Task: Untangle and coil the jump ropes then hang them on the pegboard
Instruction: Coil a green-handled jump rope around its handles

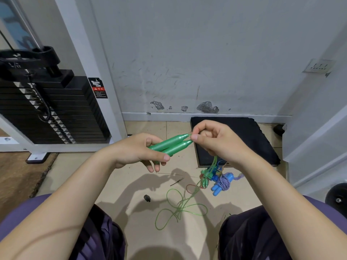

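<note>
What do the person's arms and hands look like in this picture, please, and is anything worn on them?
Both forearms are bare from the picture's lower edge to the wrist. The left hand and right hand wear no gloves, and no rings, watch or bracelets show. Purple sleeves appear at the upper arms on both sides. Fingernails look short and unpainted.

Bare tile floor lies open at lower centre, between the knees. To its right, loose green rope loops and a knotted pile of blue-handled ropes clutter the tiles. A weight stack blocks the left, a black mat the upper right, and the wall closes the back.
</note>
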Available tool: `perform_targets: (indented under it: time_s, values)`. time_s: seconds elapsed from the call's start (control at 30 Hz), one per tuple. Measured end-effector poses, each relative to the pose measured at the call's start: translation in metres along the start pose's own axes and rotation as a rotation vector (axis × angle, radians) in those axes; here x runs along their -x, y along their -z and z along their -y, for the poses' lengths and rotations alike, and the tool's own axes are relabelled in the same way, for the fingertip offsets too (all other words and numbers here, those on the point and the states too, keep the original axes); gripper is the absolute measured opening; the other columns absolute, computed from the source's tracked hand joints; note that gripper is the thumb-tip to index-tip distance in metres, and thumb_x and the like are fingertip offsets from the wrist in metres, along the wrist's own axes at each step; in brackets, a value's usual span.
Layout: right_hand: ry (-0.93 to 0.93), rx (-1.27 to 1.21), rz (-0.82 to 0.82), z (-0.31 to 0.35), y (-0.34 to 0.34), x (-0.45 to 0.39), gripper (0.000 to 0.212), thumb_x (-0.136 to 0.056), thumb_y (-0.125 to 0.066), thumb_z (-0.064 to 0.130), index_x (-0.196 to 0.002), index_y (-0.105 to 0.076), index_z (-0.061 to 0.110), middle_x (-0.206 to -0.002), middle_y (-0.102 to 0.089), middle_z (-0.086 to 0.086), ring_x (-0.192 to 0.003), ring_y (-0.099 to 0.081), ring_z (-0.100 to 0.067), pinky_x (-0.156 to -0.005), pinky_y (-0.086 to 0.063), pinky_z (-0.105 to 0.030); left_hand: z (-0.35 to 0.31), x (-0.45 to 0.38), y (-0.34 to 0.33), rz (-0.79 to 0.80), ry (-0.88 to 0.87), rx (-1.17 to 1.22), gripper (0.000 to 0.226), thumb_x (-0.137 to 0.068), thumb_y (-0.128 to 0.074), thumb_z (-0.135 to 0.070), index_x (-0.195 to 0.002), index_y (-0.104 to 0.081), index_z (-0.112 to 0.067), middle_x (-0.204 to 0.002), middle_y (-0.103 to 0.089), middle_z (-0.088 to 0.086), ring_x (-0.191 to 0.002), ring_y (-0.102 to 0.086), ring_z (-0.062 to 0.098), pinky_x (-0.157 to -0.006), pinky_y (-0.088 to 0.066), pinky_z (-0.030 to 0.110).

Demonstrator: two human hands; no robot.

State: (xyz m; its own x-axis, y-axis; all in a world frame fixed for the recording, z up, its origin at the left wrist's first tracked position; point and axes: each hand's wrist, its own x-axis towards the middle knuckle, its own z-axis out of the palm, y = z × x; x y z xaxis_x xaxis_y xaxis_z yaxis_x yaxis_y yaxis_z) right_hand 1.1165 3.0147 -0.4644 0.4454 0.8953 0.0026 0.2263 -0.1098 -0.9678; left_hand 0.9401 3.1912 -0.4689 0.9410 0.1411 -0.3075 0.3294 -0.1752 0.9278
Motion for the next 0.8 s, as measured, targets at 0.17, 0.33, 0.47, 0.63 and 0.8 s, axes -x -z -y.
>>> perform_targets:
  time_s: [0.17, 0.33, 0.47, 0.63, 0.8]
  values:
    - [-0.028, 0.008, 0.044, 0.003, 0.001, 0.002, 0.008, -0.09, -0.068, 0.024, -0.095, -0.069, 0.018, -0.055, -0.056, -0.008, -0.051, -0.028, -0.021, -0.044, -0.022, -0.024, -0.001, -0.001, -0.004, 0.016, 0.004, 0.005, 0.017, -0.093, -0.064, -0.017, -0.103, -0.062, -0.003, -0.082, -0.067, 0.01, -0.067, -0.063, 0.025, -0.058, -0.053, 0.032]
    - [-0.012, -0.003, 0.016, 0.003, -0.002, 0.002, 0.01, -0.09, -0.069, 0.019, -0.097, -0.071, 0.013, -0.057, -0.061, -0.01, -0.042, -0.029, -0.012, -0.041, -0.024, -0.018, -0.002, -0.003, -0.009, 0.027, 0.01, -0.004, 0.023, -0.094, -0.062, -0.019, -0.108, -0.059, -0.001, -0.081, -0.066, 0.01, -0.058, -0.057, 0.022, -0.051, -0.047, 0.028]
    - [-0.023, -0.005, -0.034, 0.001, -0.002, 0.002, 0.01, -0.09, -0.068, 0.02, -0.096, -0.071, 0.012, -0.059, -0.064, -0.012, -0.041, -0.027, -0.011, -0.041, -0.025, -0.017, -0.002, -0.004, -0.009, 0.007, -0.007, -0.004, 0.026, -0.094, -0.062, -0.021, -0.109, -0.059, 0.0, -0.081, -0.065, 0.009, -0.058, -0.056, 0.02, -0.049, -0.045, 0.028]
    - [-0.04, -0.015, -0.069, 0.001, -0.003, 0.002, 0.01, -0.091, -0.067, 0.019, -0.096, -0.07, 0.011, -0.059, -0.065, -0.01, -0.044, -0.026, -0.014, -0.042, -0.026, -0.018, -0.002, -0.004, -0.01, -0.011, -0.028, 0.019, 0.037, -0.095, -0.057, -0.03, -0.11, -0.058, 0.003, -0.077, -0.063, 0.007, -0.055, -0.053, 0.018, -0.047, -0.043, 0.026]
    - [-0.053, -0.107, -0.122, 0.003, -0.002, -0.002, 0.016, -0.091, -0.067, 0.018, -0.099, -0.063, 0.005, -0.059, -0.059, -0.009, -0.045, -0.031, -0.015, -0.042, -0.028, -0.021, -0.004, -0.004, -0.01, -0.089, -0.114, 0.065, 0.03, -0.096, -0.054, -0.026, -0.103, -0.059, 0.003, -0.065, -0.058, 0.0, -0.046, -0.045, 0.012, -0.047, -0.038, 0.02]
